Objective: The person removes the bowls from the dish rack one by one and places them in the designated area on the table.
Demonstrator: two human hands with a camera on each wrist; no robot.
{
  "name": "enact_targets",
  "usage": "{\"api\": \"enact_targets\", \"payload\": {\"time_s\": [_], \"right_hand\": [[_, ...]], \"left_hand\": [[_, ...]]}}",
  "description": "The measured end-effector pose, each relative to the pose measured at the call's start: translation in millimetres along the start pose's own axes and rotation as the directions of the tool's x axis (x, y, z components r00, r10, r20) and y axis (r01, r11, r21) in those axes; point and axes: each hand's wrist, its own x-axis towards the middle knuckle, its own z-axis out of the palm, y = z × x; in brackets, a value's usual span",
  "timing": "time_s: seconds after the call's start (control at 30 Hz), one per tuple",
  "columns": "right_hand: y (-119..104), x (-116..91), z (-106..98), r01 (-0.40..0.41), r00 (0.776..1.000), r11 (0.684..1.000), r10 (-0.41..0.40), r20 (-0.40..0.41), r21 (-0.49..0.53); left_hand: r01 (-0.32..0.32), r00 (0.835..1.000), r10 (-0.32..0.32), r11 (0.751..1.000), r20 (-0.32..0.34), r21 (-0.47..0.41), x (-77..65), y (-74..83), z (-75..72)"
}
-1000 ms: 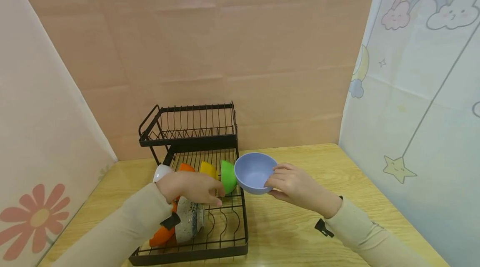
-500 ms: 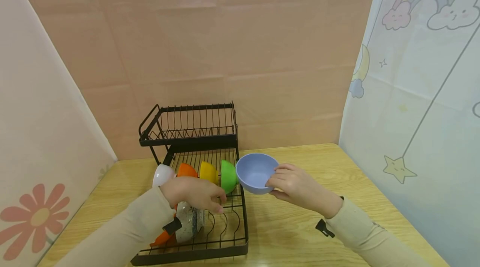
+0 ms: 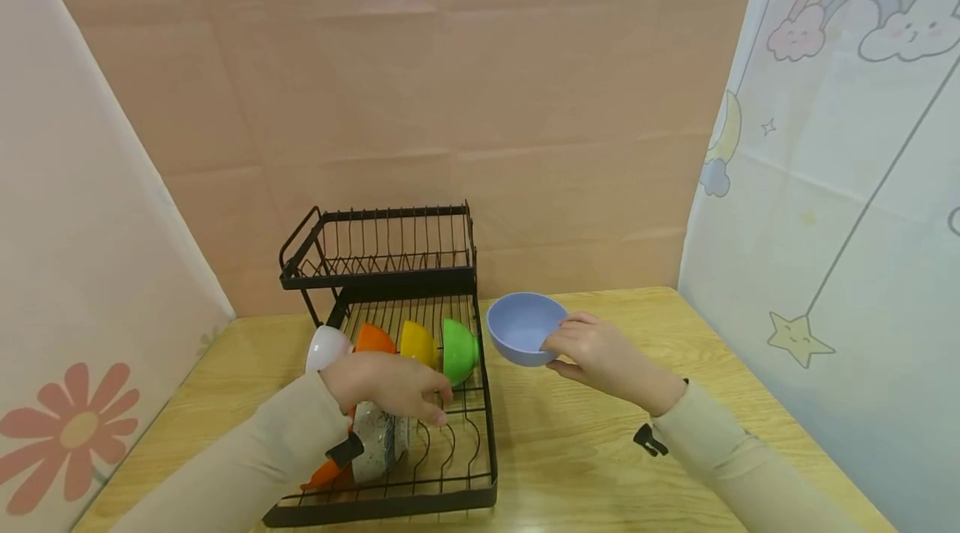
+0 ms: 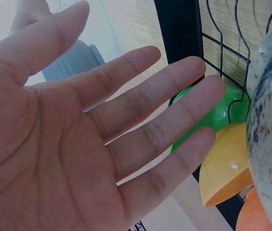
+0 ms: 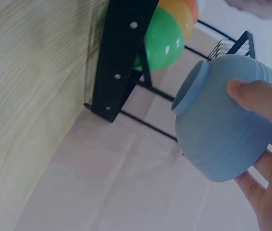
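Observation:
My right hand (image 3: 603, 358) grips a light blue bowl (image 3: 517, 331) by its right side, tilted in the air beside the rack. In the right wrist view the thumb (image 5: 256, 96) presses the bowl's outer wall. My left hand (image 3: 390, 387) hovers over the black dish rack (image 3: 487, 433), fingers spread and palm bare in the left wrist view. Beneath and behind it, a green bowl (image 3: 459, 352), a yellow bowl (image 3: 417, 341), an orange bowl (image 3: 373, 339) and a white bowl (image 3: 326, 347) stand on edge. A speckled bowl (image 3: 371, 445) is partly hidden by the left hand.
Another orange piece (image 3: 324, 475) lies at the rack's front left, mostly hidden by the left sleeve. An upper wire shelf (image 3: 382, 241) rises at the rack's back. The wooden table (image 3: 600, 466) runs up to a printed wall panel (image 3: 825, 225) on the right.
My right hand has carried the blue bowl slightly right and up, away from the green bowl. The left hand shifted slightly right at first, then stayed nearly still.

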Motion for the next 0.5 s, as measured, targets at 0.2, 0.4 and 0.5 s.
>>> {"api": "enact_targets", "payload": {"time_s": [0.2, 0.4, 0.5], "right_hand": [[20, -7, 12, -0.114, 0.987, 0.993, 0.116, 0.112, -0.028], [45, -6, 32, -0.249, 0.929, 0.968, 0.250, 0.274, -0.039], [58, -5, 46, -0.322, 0.888, 0.946, 0.315, 0.334, -0.036]], "left_hand": [[0.007, 1.000, -0.007, 1.000, 0.006, -0.005, -0.2, 1.7, -0.8], [0.010, 1.000, -0.010, 1.000, 0.017, 0.010, 0.0, 1.4, -0.2], [0.003, 1.000, -0.004, 1.000, 0.022, 0.015, 0.9, 2.2, -0.7]]}}
